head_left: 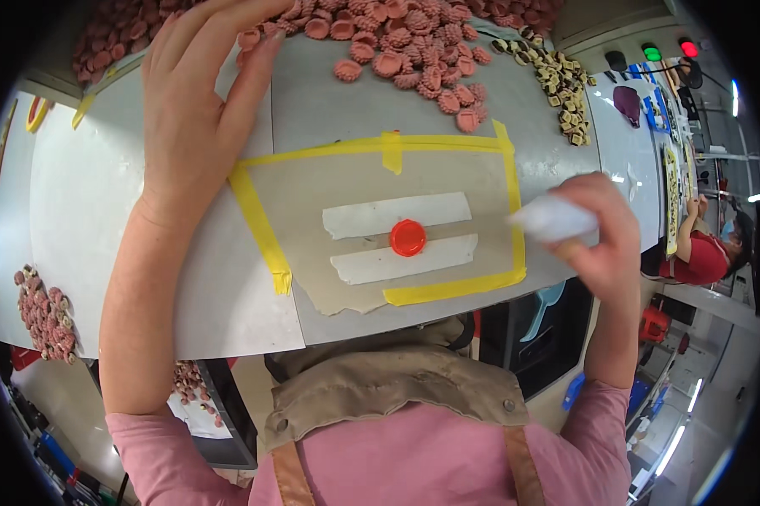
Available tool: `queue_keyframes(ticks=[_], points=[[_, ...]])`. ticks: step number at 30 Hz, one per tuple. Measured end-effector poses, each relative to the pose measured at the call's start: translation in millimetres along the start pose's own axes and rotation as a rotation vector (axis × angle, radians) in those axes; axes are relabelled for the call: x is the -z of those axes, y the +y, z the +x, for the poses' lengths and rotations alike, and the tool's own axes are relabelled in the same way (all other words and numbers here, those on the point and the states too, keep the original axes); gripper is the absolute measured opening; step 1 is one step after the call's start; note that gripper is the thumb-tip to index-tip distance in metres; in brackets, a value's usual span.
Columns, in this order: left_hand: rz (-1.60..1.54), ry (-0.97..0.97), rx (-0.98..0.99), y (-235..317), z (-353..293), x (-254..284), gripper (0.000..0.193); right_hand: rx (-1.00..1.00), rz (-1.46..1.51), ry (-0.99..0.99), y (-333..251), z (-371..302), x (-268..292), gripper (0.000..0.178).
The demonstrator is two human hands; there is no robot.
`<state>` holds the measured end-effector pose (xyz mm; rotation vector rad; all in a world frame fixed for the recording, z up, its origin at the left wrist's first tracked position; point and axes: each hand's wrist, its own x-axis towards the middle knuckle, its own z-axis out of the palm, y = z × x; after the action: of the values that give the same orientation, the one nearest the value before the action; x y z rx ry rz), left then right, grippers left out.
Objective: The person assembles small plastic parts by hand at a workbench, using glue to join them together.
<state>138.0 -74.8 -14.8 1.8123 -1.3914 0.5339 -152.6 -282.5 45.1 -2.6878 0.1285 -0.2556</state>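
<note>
My right hand point(603, 228) is wrapped round a white squeeze bottle point(557, 218). Its pale nozzle points left, past the right edge of a beige sheet framed with yellow tape point(515, 181). On that sheet a red round cap-like piece point(408, 238) sits between two white strips point(397, 213), overlapping both. My left hand point(196, 93) stretches to the far side, fingers extended and thumb apart, beside a pile of pink ridged cup-shaped pieces point(413, 42). A few pink pieces show between thumb and fingers; whether I touch any I cannot tell.
Small dark-and-cream pieces point(565, 93) lie at the far right, and a pinkish cluster point(44, 312) at the left edge. A black bin with a light-blue scoop point(542, 310) stands below the table's front. Another person in red point(704, 253) works at the far right.
</note>
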Motion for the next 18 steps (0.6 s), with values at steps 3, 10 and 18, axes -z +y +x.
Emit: queue_keyframes(ticks=[3,10,18], points=[[-0.014,0.014,0.019,-3.1,-6.3,1.0,0.024,0.035,-0.035,-0.056,-25.7,10.9,-15.7,0.038],[-0.096,-0.015,0.278,25.2,-0.8,13.1,0.024,0.197,-0.197,-0.131,-42.6,26.5,-17.3,0.04],[-0.057,-0.087,0.244,19.7,-0.3,18.6,0.023,0.259,-0.261,-0.142,-46.2,32.4,-17.2,0.039]])
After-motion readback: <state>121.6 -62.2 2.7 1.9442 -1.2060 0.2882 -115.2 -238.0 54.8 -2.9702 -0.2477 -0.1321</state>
